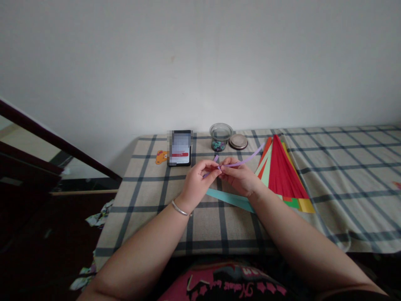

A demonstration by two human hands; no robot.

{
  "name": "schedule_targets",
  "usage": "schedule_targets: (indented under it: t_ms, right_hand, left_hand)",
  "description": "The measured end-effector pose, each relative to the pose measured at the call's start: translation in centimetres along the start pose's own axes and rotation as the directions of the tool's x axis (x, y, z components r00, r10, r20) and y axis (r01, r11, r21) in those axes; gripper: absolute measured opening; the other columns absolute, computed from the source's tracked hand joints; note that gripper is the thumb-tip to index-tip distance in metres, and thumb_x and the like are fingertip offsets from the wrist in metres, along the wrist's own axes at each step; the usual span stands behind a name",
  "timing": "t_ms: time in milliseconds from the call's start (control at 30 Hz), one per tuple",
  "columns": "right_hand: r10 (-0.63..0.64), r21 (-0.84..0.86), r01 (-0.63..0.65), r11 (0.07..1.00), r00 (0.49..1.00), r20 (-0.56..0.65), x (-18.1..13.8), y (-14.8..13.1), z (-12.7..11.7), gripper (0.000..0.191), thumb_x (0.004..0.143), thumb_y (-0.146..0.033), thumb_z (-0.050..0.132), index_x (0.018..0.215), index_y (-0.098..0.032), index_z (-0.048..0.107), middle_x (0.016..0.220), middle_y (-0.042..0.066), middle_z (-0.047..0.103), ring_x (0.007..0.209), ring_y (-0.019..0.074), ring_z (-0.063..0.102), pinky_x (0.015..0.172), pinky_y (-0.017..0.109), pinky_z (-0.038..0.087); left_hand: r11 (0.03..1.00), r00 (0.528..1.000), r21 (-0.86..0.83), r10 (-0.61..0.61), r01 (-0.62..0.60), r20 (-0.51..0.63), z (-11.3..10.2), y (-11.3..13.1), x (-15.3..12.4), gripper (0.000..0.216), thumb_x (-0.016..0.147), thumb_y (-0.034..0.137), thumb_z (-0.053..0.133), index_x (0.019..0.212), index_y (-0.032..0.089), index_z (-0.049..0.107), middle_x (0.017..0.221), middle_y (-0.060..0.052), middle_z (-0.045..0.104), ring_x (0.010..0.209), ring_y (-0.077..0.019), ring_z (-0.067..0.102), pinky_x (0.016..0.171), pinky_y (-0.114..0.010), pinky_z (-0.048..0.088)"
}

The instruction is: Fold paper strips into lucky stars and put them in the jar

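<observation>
A thin purple paper strip runs between my two hands, held above the middle of the table. My left hand pinches it near one end, and a short bit sticks up behind the fingers. My right hand grips the same strip close by, fingertips nearly touching the left ones; its long tail reaches up to the right. What the strip forms between the fingertips is too small to make out. Beneath my hands lies a light blue paper strip, partly covered by my right wrist.
Right of my hands fan out red paper strips with orange, green and yellow ones. Behind stand a clear plastic cup with small blue and purple pieces inside and a round lid. A phone lies by a bear-shaped orange cutout.
</observation>
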State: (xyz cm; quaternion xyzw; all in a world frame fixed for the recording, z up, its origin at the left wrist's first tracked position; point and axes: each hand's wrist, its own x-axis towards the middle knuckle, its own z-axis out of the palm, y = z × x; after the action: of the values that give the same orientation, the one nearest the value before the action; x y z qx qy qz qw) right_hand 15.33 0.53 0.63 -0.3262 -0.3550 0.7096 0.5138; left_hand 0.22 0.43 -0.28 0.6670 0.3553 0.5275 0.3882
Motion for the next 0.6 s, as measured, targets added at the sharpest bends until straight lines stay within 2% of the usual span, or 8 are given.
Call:
schedule_targets:
  t_ms: [133, 333, 600]
  right_hand:
    - [-0.104, -0.057, 0.102, 0.993, 0.994, -0.036, 0.22, 0.23, 0.02, 0.030, 0.056, -0.028, 0.086, 0.063, -0.020, 0.057, 0.066, -0.005, 0.061, 0.064, 0.0100, 0.057, 0.066, 0.026, 0.046]
    - [-0.202, -0.154, 0.193, 0.969, 0.978, -0.048, 0.23, 0.26, 0.17, 0.030, 0.057, -0.032, 0.085, 0.065, -0.021, 0.058, 0.068, -0.004, 0.062, 0.067, 0.0107, 0.056, 0.068, 0.027, 0.044]
    - [-0.264, -0.274, 0.236, 0.933, 0.962, -0.073, 0.11, 0.32, 0.07, 0.031, 0.059, -0.036, 0.084, 0.067, -0.020, 0.058, 0.070, -0.003, 0.061, 0.068, 0.0106, 0.055, 0.068, 0.026, 0.043]
  left_hand:
    - [0.996, 0.999, -0.077, -0.043, 0.043, 0.004, 0.09, -0.34, -0.07, 0.017, 0.080, 0.029, 0.068, 0.092, 0.017, 0.064, 0.089, -0.005, 0.070, 0.081, -0.0150, 0.069, 0.077, -0.028, 0.058]
    - [0.998, 0.999, -0.047, -0.051, 0.052, 0.009, 0.04, -0.09, -0.17, 0.019, 0.080, 0.028, 0.068, 0.095, 0.017, 0.066, 0.095, -0.008, 0.071, 0.087, -0.0168, 0.070, 0.082, -0.030, 0.057]
    - [1.000, 0.999, 0.001, -0.014, 0.014, -0.044, 0.23, -0.05, -0.12, 0.013, 0.082, 0.023, 0.063, 0.094, 0.017, 0.065, 0.095, -0.007, 0.071, 0.086, -0.0166, 0.070, 0.080, -0.030, 0.058]
